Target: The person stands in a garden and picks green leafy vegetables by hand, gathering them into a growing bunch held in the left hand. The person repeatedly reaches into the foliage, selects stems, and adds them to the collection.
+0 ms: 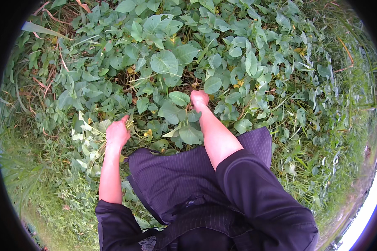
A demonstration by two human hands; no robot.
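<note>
My left hand is closed around a bunch of cut leafy stems, with the stem ends showing beside the thumb and the pale leaves hanging to the left. Further forward and to the right, my right hand reaches down among broad-leaved green vines; its fingertips are hidden by the foliage, and whether it grips a stem is not clear. Several large leaves stand close to the right wrist, on its left side.
Dense leafy ground cover spreads ahead and to both sides, with dry brown stalks at the left. Long grass grows at the lower left. A dark pinstriped apron spreads over my lap, near the leaves.
</note>
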